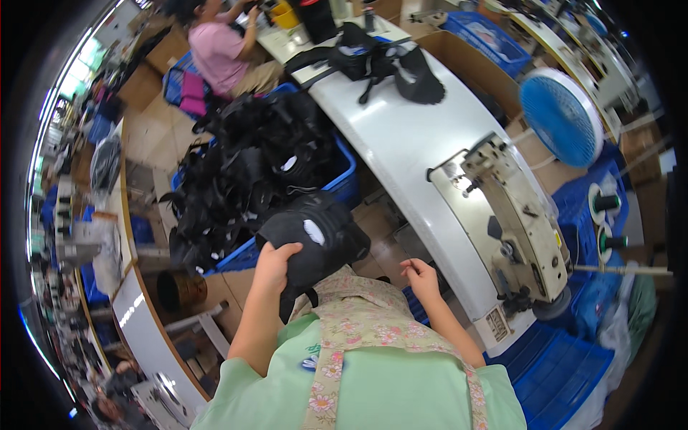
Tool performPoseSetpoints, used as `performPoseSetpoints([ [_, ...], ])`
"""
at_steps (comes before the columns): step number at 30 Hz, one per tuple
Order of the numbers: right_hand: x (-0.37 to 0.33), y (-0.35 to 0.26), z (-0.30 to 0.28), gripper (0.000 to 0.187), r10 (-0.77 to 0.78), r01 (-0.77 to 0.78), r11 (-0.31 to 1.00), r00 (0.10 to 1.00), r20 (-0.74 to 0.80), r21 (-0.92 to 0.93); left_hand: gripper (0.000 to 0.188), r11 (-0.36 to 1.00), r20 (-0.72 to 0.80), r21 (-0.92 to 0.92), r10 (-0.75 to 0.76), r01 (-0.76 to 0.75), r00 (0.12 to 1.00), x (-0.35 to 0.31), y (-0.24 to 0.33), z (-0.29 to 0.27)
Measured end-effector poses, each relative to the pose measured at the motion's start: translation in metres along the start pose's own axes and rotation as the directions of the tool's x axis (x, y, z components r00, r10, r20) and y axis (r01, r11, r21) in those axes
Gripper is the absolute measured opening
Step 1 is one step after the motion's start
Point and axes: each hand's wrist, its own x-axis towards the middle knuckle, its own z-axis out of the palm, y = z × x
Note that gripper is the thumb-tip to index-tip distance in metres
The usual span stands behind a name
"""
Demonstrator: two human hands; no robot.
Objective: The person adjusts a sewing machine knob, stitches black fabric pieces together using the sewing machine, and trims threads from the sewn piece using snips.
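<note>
My left hand (276, 266) is closed on the near edge of a black fabric piece (326, 233) with a white oval patch, its thumb lying on top. This piece hangs in front of me, above the near rim of a blue crate (240, 258) heaped with similar black pieces (251, 154). To the right, my right hand (421, 278) is raised beside the edge of the white sewing table (408, 161). Its fingers are curled in, and nothing shows between them. A cream sewing machine (505, 226) stands on that table to its right.
More black pieces (380, 61) with straps lie at the table's far end. A blue fan (559, 118), green thread cones (609, 203) and a blue tray (552, 373) are on the right. A person in pink (218, 54) sits beyond the crate.
</note>
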Motion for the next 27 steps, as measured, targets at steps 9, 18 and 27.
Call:
performPoseSetpoints([
  [9, 0.049, -0.007, 0.051, 0.016, 0.050, -0.047, 0.997, 0.998, 0.040, -0.065, 0.036, 0.994, -0.037, 0.027, -0.106, 0.107, 0.994, 0.015, 0.005, -0.070],
  [18, 0.114, -0.062, 0.202, 0.015, 0.136, -0.123, 0.989, 0.971, 0.196, -0.078, 0.035, 0.974, -0.338, 0.017, -0.209, 0.228, 0.918, -0.002, 0.043, -0.227],
  [27, 0.160, -0.174, 0.341, 0.013, -0.226, 0.329, 0.943, 0.760, 0.609, -0.060, 0.040, 0.967, -0.716, -0.254, -0.162, -0.037, 0.679, -0.067, 0.030, -0.301],
])
